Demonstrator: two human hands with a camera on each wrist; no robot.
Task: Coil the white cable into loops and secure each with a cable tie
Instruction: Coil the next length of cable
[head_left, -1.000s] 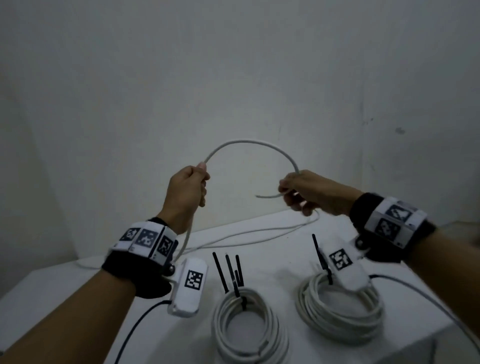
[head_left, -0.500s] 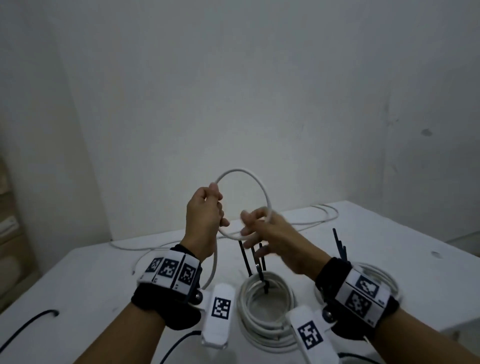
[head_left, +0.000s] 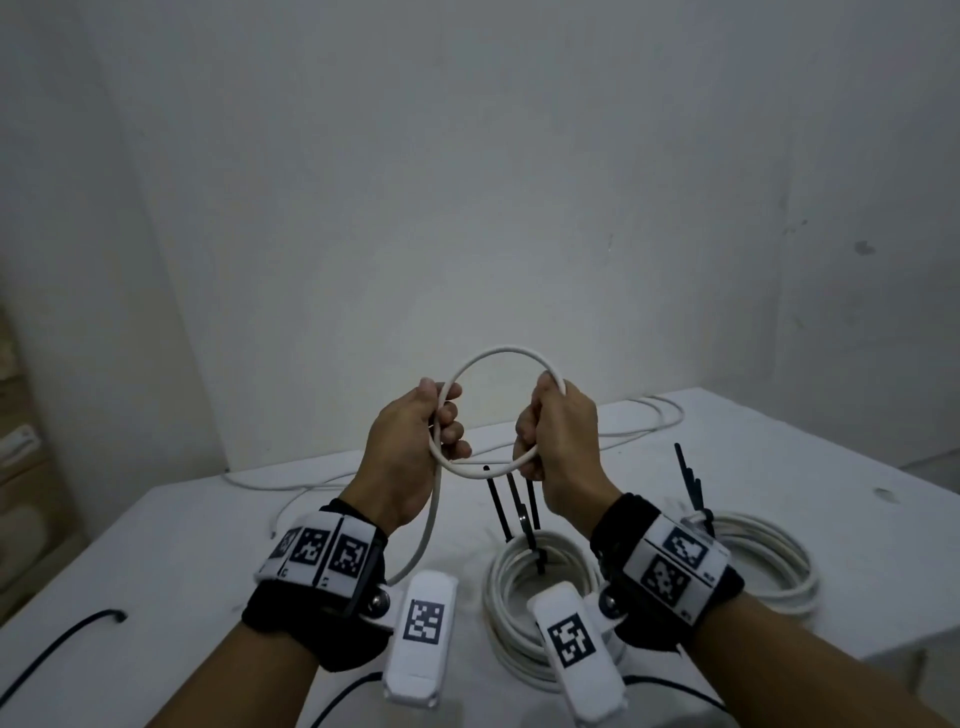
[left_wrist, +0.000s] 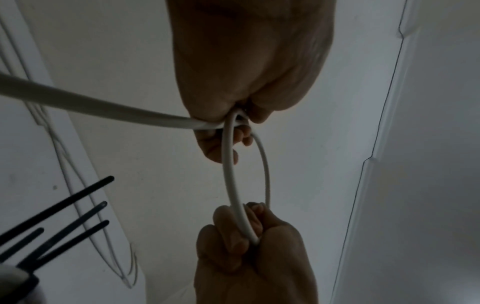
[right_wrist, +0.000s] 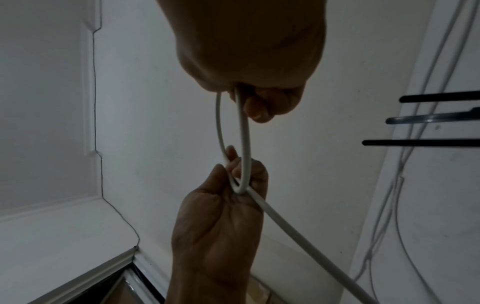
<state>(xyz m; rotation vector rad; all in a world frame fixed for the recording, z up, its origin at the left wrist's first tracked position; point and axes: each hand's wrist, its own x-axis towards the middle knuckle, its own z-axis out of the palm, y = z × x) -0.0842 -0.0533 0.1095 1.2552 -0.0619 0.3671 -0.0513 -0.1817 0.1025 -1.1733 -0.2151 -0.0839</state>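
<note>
I hold a small round loop of white cable (head_left: 501, 354) in the air above the table. My left hand (head_left: 441, 431) grips the loop's left side where the cable crosses itself, fingers curled round it. My right hand (head_left: 540, 431) grips the loop's right side. The cable's free length (head_left: 423, 530) hangs from my left hand down to the table. In the left wrist view the loop (left_wrist: 231, 183) runs between both fists. In the right wrist view the loop (right_wrist: 245, 144) runs from my right hand (right_wrist: 249, 98) to the left hand (right_wrist: 233, 174).
Two finished white coils lie on the white table (head_left: 156, 545): one (head_left: 519, 571) between my wrists with black cable ties (head_left: 514, 506) sticking up, another (head_left: 763, 551) at the right with black ties (head_left: 688, 475). Loose white cable (head_left: 649, 421) trails along the back edge. A black wire (head_left: 57, 644) lies left.
My hands came together from a wide arc and closed the cable into a full round loop. My right hand shifted from the loop's lower edge to grip its right side.
</note>
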